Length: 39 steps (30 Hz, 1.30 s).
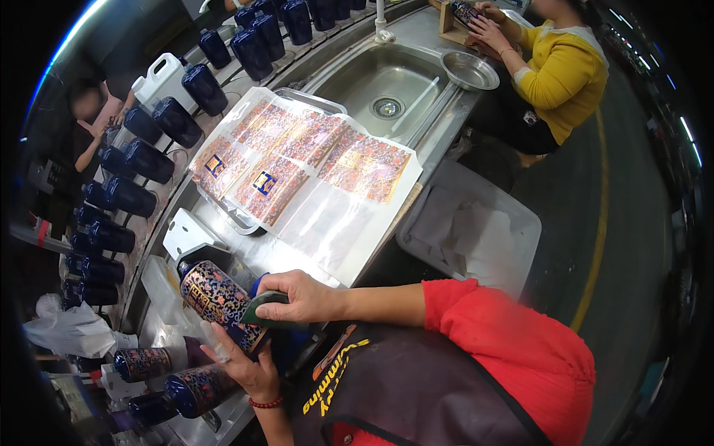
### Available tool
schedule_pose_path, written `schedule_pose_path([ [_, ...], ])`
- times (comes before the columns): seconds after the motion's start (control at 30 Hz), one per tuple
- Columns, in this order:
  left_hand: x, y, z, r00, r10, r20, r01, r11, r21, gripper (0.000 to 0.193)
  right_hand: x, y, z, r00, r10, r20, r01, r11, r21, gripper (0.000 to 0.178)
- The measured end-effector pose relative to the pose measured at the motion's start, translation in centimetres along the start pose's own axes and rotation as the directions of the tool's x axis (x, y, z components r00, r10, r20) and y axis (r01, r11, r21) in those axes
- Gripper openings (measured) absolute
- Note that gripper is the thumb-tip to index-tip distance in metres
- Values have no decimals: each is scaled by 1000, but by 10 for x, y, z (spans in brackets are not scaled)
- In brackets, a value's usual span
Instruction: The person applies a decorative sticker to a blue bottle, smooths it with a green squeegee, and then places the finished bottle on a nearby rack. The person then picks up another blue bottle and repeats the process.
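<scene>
A dark blue bottle with a colourful floral wrap lies tilted in front of me, its neck pointing up and left. My right hand grips a dark green scraper pad and presses it to the bottle's side near the base. Below the bottle, my left hand has its fingers stretched and spread along the lower side; pale tape covers some fingertips. What supports the bottle underneath is mostly hidden. Just beyond lies a large sheet of floral decals on a metal tray.
Wrapped bottles lie at the lower left. Plain blue bottles line a curved conveyor, beside a white jug. A steel sink and metal bowl stand beyond. A plastic bin sits right; a co-worker in yellow handles another bottle.
</scene>
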<state>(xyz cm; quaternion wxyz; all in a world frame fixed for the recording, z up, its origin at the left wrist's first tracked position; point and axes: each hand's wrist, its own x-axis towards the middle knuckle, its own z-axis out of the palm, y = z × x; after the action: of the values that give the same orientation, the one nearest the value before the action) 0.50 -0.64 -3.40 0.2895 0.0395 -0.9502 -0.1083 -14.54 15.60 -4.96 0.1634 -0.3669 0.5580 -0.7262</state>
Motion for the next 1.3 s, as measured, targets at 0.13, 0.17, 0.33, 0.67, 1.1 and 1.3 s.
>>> schedule_pose_path([
  [0.13, -7, -6, 12, 1000, -11, 7, 11, 1000, 26, 86, -5, 1, -5, 999, 35, -38, -34, 999, 40, 30],
  [0.17, -7, -6, 12, 1000, 1, -4, -1, 996, 85, 87, -7, 1, -8, 998, 50, -48, -48, 998, 38, 30],
  [0.33, -7, 1, 9, 996, -93, 7, 92, 994, 61, 89, -22, -10, -23, 995, 90, -31, -88, 994, 68, 30],
  [0.67, 1, 25, 13, 984, -156, -90, 143, 980, -139, 89, -53, -37, -62, 996, 65, -65, -64, 998, 22, 31],
  [1.1, -4, 32, 12, 976, -203, -79, 199, 979, -49, 85, -75, -44, -94, 993, 65, -96, -54, 992, 114, 31],
  [1.3, -5, 39, 9, 968, -235, -82, 234, 972, -24, 82, -77, -43, -98, 992, 108, -63, -97, 983, 153, 30],
])
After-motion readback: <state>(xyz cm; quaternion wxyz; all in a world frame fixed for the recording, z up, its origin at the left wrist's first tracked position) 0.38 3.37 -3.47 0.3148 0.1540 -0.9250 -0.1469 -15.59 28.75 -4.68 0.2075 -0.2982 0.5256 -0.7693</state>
